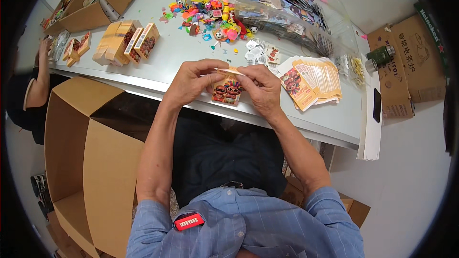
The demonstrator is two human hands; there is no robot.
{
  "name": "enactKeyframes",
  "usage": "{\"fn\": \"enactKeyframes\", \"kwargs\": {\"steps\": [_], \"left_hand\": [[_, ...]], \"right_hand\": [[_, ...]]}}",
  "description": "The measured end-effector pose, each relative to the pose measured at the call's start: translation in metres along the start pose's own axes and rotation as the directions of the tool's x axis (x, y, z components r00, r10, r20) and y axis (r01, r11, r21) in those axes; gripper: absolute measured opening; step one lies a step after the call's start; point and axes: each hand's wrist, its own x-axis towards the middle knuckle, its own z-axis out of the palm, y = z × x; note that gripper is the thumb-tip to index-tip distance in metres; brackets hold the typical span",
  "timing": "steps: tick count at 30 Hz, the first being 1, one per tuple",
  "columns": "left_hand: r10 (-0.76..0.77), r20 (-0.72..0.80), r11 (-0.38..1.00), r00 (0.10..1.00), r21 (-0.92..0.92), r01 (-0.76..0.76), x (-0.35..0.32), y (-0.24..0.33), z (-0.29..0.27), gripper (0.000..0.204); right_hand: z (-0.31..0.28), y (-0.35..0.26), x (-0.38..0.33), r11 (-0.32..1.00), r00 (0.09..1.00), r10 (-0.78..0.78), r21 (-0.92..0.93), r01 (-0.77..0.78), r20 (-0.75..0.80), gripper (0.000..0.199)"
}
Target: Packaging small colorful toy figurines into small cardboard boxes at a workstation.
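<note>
Both of my hands hold one small orange printed carton [227, 91] with cartoon figures on its front, just above the near edge of the white table [191, 52]. My left hand [193, 82] grips its left side and top flap. My right hand [262, 88] pinches the top flap from the right. A fan of flat unfolded cartons [313, 80] of the same print lies just right of my right hand. Beyond my hands lies a heap of small colourful toys [210, 14].
Finished small boxes [126, 40] stand at the left of the table. Clear bags of printed cards [287, 14] sit at the back right. A large open cardboard box [91, 148] stands on the floor at my left. Another person's arm [40, 76] is at far left.
</note>
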Motion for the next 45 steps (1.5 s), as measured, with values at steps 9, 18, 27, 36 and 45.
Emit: {"fn": "enactKeyframes", "kwargs": {"steps": [9, 18, 27, 36, 45], "left_hand": [[0.047, -0.011, 0.983, 0.999, -0.175, -0.049, -0.011, 0.001, 0.005, 0.022], [-0.010, -0.079, 0.998, 0.997, -0.065, 0.005, -0.007, 0.012, 0.010, 0.026], [-0.022, -0.081, 0.999, 0.996, -0.051, 0.018, 0.001, 0.009, 0.009, 0.026], [-0.029, -0.074, 0.999, 0.997, -0.025, 0.027, 0.002, 0.015, 0.010, 0.023], [-0.025, -0.082, 0.999, 0.996, -0.028, 0.023, 0.005, 0.010, 0.013, 0.024]], "right_hand": [[-0.007, -0.017, 0.010, 0.989, 0.983, 0.125, 0.058, -0.133, 0.135, 0.016], [-0.016, -0.036, 0.024, 0.983, 0.959, 0.166, -0.115, -0.143, 0.229, 0.016], [-0.016, -0.032, 0.026, 0.969, 0.946, 0.247, -0.081, -0.235, 0.212, 0.016], [-0.015, -0.031, 0.025, 0.970, 0.950, 0.243, -0.034, -0.241, 0.198, 0.016], [-0.014, -0.026, 0.022, 0.966, 0.951, 0.252, 0.003, -0.257, 0.177, 0.015]]}}
